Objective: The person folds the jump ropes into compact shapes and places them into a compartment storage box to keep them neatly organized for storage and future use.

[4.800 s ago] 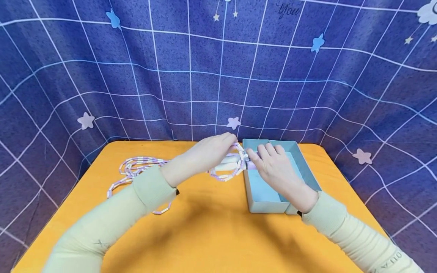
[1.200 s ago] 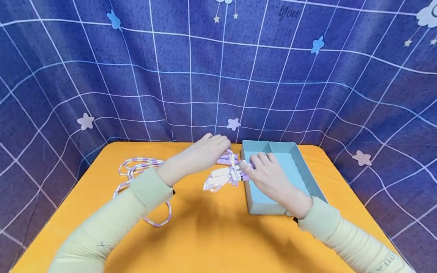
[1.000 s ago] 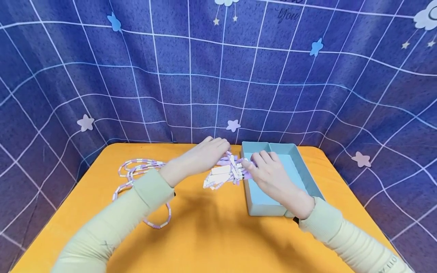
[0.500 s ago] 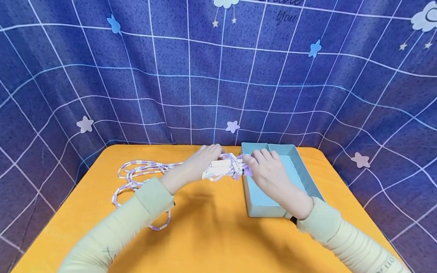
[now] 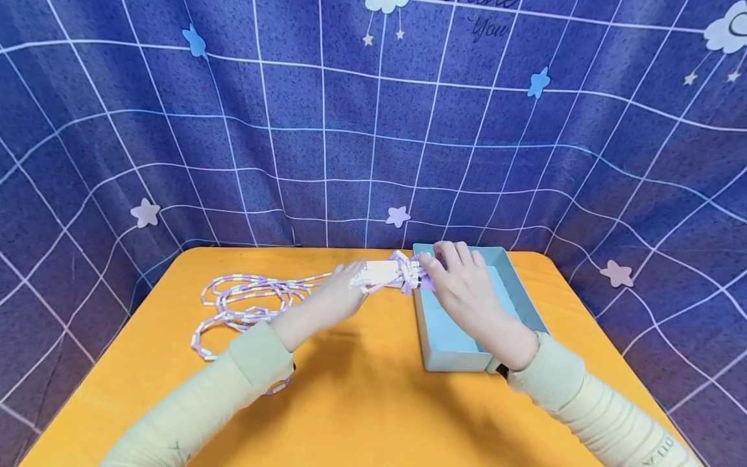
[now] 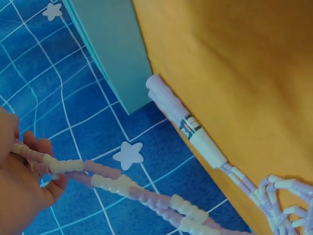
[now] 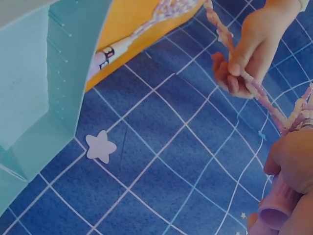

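Observation:
My right hand (image 5: 469, 282) grips the purple-and-white handles (image 5: 382, 272) of a beaded jump rope near the left side of the box. Some of its beaded cord (image 5: 405, 272) is wrapped round the handles. In the right wrist view the hollow purple end of a handle (image 7: 278, 208) pokes out of the fist. My left hand (image 5: 335, 295), left of the handles, pinches a doubled stretch of cord (image 6: 142, 193) between thumb and fingers. A second jump rope (image 5: 233, 318) lies coiled on the table at left; its paired handles (image 6: 203, 142) show in the left wrist view.
A pale blue-green box (image 5: 455, 361) with divided compartments stands at the right of the table, under my right hand. The orange-covered table (image 5: 362, 415) meets a dark blue curtain (image 5: 350, 162) with stars and grid lines along its back edge.
The loose loop around the handles has become tight wraps. My left hand has swung from above the handles down to their left with the cord; my right hand keeps its grip.

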The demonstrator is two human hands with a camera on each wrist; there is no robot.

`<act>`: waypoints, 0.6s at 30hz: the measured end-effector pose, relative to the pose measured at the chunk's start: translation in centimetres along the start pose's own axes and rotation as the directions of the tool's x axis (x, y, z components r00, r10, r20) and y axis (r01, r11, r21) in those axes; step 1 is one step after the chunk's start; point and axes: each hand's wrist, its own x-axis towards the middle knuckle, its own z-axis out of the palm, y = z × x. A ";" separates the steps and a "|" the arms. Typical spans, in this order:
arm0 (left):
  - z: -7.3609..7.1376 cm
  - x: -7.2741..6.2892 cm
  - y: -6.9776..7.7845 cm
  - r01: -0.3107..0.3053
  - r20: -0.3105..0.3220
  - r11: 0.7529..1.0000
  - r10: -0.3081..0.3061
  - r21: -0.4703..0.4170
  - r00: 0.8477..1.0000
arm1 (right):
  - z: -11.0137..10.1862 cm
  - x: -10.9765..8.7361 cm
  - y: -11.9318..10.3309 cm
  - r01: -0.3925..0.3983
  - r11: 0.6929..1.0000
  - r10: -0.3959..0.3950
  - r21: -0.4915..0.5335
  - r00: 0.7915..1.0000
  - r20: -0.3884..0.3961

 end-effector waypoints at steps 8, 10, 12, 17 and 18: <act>1.3 -0.6 0.4 0.061 -0.005 0.998 -0.061 0.002 0.998 | -0.3 0.7 0.4 -0.030 0.999 0.029 -0.037 0.999 -0.023; 1.5 -0.9 0.5 0.049 -0.010 0.999 -0.049 0.018 0.999 | -0.4 0.8 0.5 -0.042 0.998 0.042 -0.050 0.999 -0.005; 1.7 -1.2 0.7 0.013 -0.038 0.999 -0.011 0.053 0.999 | -0.5 0.9 0.6 -0.051 0.997 0.053 -0.056 0.998 0.020; 1.9 -2.0 1.4 -0.110 -0.125 0.983 0.129 0.149 0.984 | -0.3 1.0 0.9 -0.080 0.995 0.083 -0.062 0.995 0.047; 1.8 -2.2 1.5 -0.132 -0.130 0.978 0.153 0.160 0.980 | -0.3 1.0 0.9 -0.088 0.994 0.091 -0.064 0.995 0.044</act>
